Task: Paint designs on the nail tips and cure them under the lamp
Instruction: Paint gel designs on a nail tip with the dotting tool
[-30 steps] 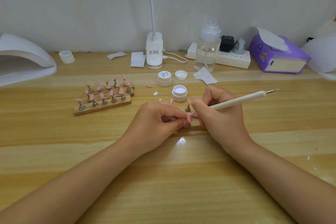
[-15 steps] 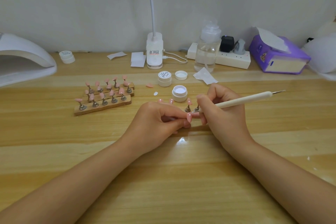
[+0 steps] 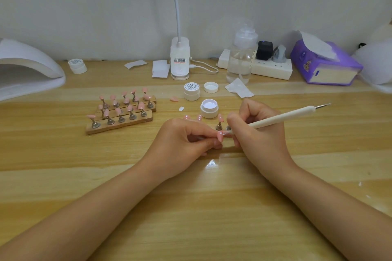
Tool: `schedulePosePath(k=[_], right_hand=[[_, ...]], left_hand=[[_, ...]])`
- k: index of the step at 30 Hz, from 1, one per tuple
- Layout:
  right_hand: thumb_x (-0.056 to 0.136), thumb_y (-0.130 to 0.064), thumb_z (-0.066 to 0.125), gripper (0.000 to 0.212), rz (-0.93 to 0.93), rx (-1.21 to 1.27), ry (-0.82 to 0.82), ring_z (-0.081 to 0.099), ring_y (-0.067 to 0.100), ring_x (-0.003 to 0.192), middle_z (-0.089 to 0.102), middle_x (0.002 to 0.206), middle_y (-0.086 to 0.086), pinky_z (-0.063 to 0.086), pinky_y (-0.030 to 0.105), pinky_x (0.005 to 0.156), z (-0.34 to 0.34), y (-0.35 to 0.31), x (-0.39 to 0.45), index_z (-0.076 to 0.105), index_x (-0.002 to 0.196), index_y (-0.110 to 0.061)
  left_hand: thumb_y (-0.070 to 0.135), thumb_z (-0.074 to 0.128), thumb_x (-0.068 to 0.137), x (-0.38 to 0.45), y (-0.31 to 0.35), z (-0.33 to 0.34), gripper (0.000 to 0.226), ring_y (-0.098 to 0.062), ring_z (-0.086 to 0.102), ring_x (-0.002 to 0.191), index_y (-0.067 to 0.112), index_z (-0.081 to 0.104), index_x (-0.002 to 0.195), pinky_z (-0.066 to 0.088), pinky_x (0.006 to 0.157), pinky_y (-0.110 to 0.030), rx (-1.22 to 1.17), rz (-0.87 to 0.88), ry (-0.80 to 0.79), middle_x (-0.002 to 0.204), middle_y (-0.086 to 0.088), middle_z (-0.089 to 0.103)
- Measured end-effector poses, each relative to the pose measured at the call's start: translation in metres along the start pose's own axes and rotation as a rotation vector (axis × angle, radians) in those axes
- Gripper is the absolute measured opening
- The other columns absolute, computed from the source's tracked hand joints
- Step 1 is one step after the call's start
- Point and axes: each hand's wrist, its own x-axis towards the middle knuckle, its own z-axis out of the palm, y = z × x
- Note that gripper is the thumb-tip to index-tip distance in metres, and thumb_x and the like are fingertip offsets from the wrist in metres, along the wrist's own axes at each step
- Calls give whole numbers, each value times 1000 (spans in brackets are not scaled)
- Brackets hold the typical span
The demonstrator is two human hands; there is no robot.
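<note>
The left hand (image 3: 180,144) is pinching a small glossy pink nail tip (image 3: 220,136) between thumb and curled fingers, holding it just above the wooden table (image 3: 191,207). A tiny white dot is showing on the tip's upper end. The right hand (image 3: 258,133) is gripping a slim, matte cream dotting tool (image 3: 282,117) like a pen, fingers curled round its lower shaft; its working end is meeting the nail tip, while the thin metal point at the far end is angling up and to the right.

Just behind the fingers, a pink tip is standing on a small round metal stand (image 3: 219,124), and two more pink tips are peeking out above the left knuckles. Beyond those, an open squat white jar (image 3: 209,108) is showing smooth white gel inside, with its round lid (image 3: 211,87) lying apart and a closed jar (image 3: 191,91) beside it. To the left, wooden holder strips (image 3: 121,119) are carrying rows of pink tips on metal stems. A loose pink tip (image 3: 174,99) is lying between the strips and the jars.

At the far left edge, the white domed curing lamp (image 3: 29,70) is sitting with its mouth open. Along the wall are standing a white clip lamp with a bending neck (image 3: 179,59), a clear plastic pump bottle (image 3: 241,55), a white power strip (image 3: 269,68) and a purple tissue pack (image 3: 324,63).
</note>
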Motion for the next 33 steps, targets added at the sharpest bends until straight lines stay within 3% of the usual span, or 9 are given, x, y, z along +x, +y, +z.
schedulePosePath(k=[3, 6, 14, 24, 28, 33], right_hand=[[66, -10, 54, 30, -5, -5, -12, 32, 8, 40, 34, 41, 10, 29, 20, 41, 0, 0, -1, 28, 50, -8], [67, -6, 54, 30, -20, 24, -45, 37, 2, 34, 36, 37, -3, 30, 14, 40, 0, 1, -1, 31, 49, -11], [76, 12, 59, 45, -47, 13, -73, 42, -1, 34, 39, 34, -11, 32, 10, 42, -2, 4, -1, 32, 48, -11], [76, 8, 61, 44, -34, -11, -59, 37, 3, 36, 38, 36, -8, 35, 21, 44, -2, 2, 0, 33, 47, -11], [76, 11, 59, 45, -40, 6, -76, 43, -1, 34, 42, 34, -11, 35, 11, 43, -1, 1, -1, 33, 48, -11], [76, 10, 60, 45, -42, -5, -66, 42, 1, 35, 41, 34, -9, 36, 14, 43, -1, 2, 0, 33, 47, -11]], left_hand=[[-1, 68, 76, 0, 0, 0, 15, -5, 68, 73, 11, 74, 84, 49, 58, -13, -3, -2, -1, 72, 8, 71], [0, 68, 76, -1, 1, 0, 22, -4, 68, 74, 20, 73, 81, 49, 58, -12, -11, -7, -2, 68, 13, 70], [-1, 68, 76, -1, 3, 0, 26, -2, 68, 73, 25, 71, 80, 48, 58, -11, -6, -2, -4, 66, 16, 69], [-1, 68, 76, 0, 2, 0, 24, -1, 67, 71, 23, 72, 80, 48, 58, -12, 2, 13, -9, 65, 15, 69], [0, 68, 76, 0, 2, 0, 24, 0, 67, 72, 24, 71, 80, 49, 58, -12, 0, 9, -15, 65, 17, 68], [0, 68, 76, 0, 2, 0, 23, -7, 68, 74, 22, 72, 81, 50, 59, -13, -2, 10, -6, 65, 15, 69]])
